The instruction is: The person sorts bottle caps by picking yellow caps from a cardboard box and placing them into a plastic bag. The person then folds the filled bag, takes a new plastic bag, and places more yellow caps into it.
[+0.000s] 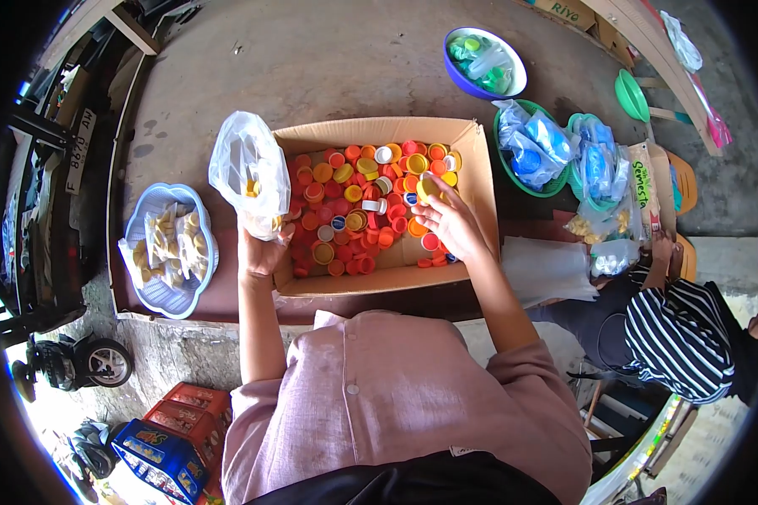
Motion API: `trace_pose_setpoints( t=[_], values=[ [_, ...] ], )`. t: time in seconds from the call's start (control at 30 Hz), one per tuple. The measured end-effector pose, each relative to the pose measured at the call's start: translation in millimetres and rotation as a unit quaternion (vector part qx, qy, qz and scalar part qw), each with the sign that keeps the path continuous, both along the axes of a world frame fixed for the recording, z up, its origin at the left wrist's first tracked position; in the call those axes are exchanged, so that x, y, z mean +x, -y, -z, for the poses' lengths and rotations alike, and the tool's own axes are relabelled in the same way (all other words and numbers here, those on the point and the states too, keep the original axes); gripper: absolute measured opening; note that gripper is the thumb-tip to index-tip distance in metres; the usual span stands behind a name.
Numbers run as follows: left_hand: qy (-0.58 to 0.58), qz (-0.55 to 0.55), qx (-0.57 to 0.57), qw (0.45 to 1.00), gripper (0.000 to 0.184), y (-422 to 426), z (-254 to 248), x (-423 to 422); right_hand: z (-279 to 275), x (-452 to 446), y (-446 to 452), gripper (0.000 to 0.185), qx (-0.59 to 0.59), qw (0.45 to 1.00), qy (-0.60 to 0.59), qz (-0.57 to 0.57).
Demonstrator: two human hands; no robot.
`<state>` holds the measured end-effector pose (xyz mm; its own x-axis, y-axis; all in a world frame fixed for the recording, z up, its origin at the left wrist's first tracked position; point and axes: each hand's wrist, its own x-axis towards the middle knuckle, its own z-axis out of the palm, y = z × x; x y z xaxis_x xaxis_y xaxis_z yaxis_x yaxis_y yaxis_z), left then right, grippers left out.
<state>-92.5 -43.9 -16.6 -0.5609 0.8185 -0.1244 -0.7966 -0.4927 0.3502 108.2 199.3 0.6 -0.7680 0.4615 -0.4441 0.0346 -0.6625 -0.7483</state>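
A see-through plastic bag [246,164] stands upright in my left hand [264,252], its fingers closed around the lower part. A few yellow caps [252,187] show inside the bag. My right hand [456,223] pinches a yellow bottle cap [428,188] above the right side of a cardboard box [379,128]. Loose bottle caps [364,244] in red, orange, yellow, white and blue cover most of the box floor. The left hand is at the box's left wall, with the bag leaning over it.
Left of the box, a pale blue basket [156,295] holds several filled bags. A purple bowl [452,71] and green baskets [501,139] with bagged caps stand at the right. Plastic sheets [547,268] lie near a co-worker in a striped top [678,337].
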Motion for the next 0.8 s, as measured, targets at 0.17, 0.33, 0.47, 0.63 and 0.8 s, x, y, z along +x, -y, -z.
trace_pose_setpoints(
  t=[0.17,0.33,0.47,0.63,0.8],
  values=[
    [0.017,-0.019,-0.014,1.0,0.047,0,3,1,36,-8,-22,0.023,-0.176,0.984,-0.036,0.009],
    [0.03,-0.017,-0.003,0.999,0.048,0,6,-1,9,-15,-23,0.015,-0.268,0.962,-0.023,0.045],
    [0.025,-0.015,-0.006,1.0,0.048,0,4,0,46,-13,-31,0.009,-0.198,0.977,-0.08,0.022],
    [0.027,-0.001,-0.005,1.0,0.049,1,12,-3,26,-20,-19,0.005,-0.232,0.966,-0.106,0.047],
    [0.016,0.002,-0.006,1.0,0.05,0,10,-3,32,-17,-19,0.009,-0.181,0.98,-0.066,0.049]
  ],
)
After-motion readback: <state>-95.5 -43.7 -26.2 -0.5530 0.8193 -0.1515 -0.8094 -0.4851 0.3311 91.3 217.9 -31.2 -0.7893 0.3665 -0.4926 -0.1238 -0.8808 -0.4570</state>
